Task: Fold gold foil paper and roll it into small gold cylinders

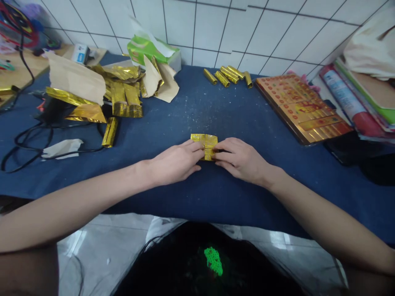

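Note:
A small folded sheet of gold foil paper (210,142), with crease lines crossing at its middle, lies on the dark blue cloth in front of me. My left hand (182,160) comes in from the left, its fingers closed and pressing on the paper's left half. On the opposite side, my right hand (243,160) has its fingertips curled onto the paper's right edge. The undersides of both thumbs and part of the sheet's lower edge are hidden by the fingers.
Rolled gold tubes (228,76) lie near the tiled wall. At left are crumpled gold and brown paper (77,78), a single gold tube (110,132) and a black cable (23,142). A green tissue pack (148,49) stands behind; a flat orange-gold stack (302,107) is at right.

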{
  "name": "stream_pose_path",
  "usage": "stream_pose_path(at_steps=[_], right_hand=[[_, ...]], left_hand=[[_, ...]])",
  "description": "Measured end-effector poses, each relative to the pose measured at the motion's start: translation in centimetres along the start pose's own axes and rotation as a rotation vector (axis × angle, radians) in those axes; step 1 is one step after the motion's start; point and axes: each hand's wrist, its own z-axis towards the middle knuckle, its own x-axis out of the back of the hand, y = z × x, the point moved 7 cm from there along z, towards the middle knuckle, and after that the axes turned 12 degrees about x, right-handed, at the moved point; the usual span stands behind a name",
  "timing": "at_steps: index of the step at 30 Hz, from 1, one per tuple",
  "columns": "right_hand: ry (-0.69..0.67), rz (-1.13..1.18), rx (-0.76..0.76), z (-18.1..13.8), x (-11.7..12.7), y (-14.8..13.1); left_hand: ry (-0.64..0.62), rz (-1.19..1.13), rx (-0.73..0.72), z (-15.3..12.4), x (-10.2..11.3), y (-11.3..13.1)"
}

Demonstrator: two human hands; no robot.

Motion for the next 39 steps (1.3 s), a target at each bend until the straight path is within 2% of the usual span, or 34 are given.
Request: stream_pose_path(at_steps=[5, 15, 22, 28, 34, 37, 39], right_hand=[[-0.044, -0.118, 0.033, 0.5, 0.1, -0.4], [-0.059, -0.186, 0.019, 0.9, 0.4, -0.9], [-0.084, -0.154, 0.01, 0.9, -0.1, -1.5], [-0.113, -0.122, -0.031, 0.8, -0.1, -1.5], [-0.131, 0.02, -0.104, 0.7, 0.0, -0.6], [-0.122, 0.069, -0.104, 0.6, 0.0, 0.0], [-0.163, 0.06, -0.094, 0.7, -0.5, 0.2]], left_hand=[[-0.042, 0.136, -0.051, 1.1, -0.2, 0.0], [0.032, 0.272, -0.153, 0.7, -0.4, 0.2], [0.03, 0.341, -0.136, 0.0, -0.6, 0.7], [0.087, 0.373, -0.163, -0.8, -1.0, 1.0], [0.072, 0.353, -0.148, -0.7, -1.1, 1.0], [0.09, 0.348, -0.14, -0.7, -1.1, 1.1], [0.097, 0.358, -0.165, -0.8, -1.2, 1.2]])
